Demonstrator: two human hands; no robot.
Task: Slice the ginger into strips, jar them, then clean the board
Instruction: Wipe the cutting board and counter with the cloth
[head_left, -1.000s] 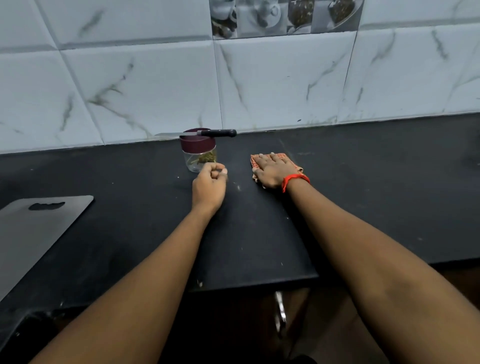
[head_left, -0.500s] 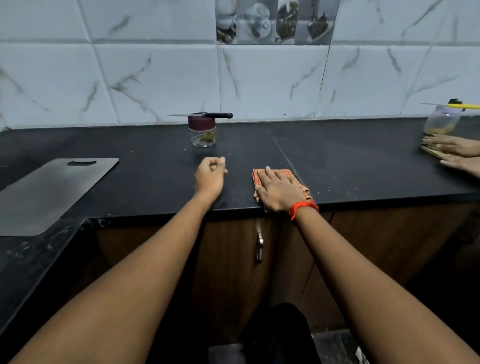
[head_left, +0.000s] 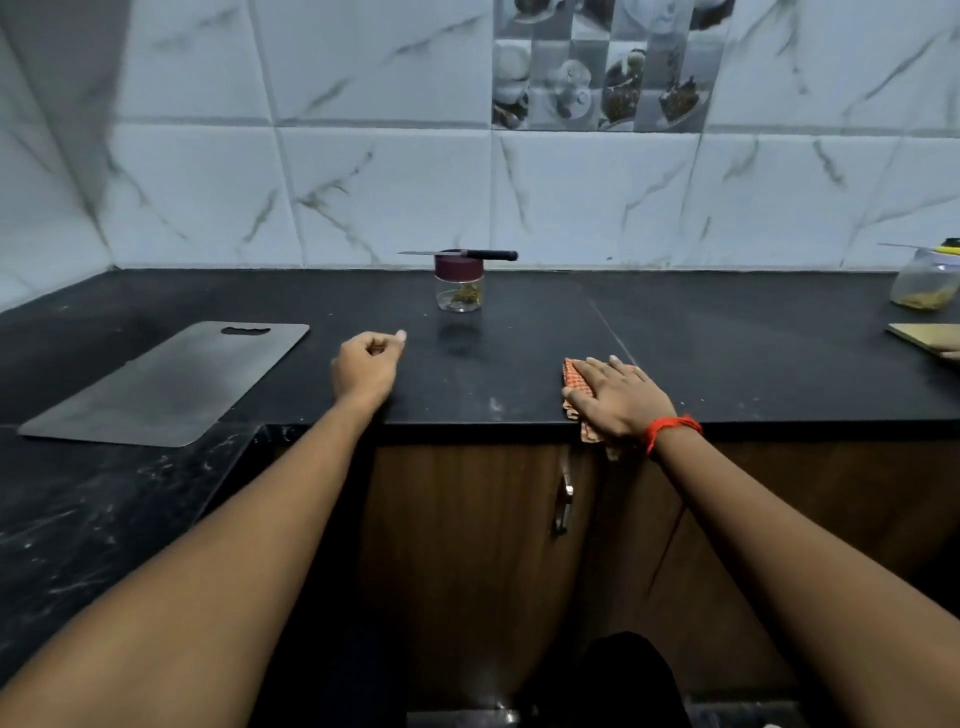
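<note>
While our right hand (head_left: 621, 402) flattens the cloth (head_left: 573, 375) near the ginger jar (head_left: 460, 286) and our left hand (head_left: 366, 366) curls empty, a stray sweep could knock the knife (head_left: 462, 253) off its lid; the board (head_left: 171, 382) sits left.

Jar (head_left: 459, 297): small, clear, upright, maroon lid (head_left: 459, 267) on, near the back of the worktop (head_left: 519, 364).
Ginger (head_left: 466, 295): yellowish strips at the jar's bottom.
Knife (head_left: 462, 254): black-handled, flat across the lid.
Board (head_left: 166, 387): grey, flat, well left of the jar.
Cloth (head_left: 574, 382): orange, overhanging the worktop's front edge.
</note>
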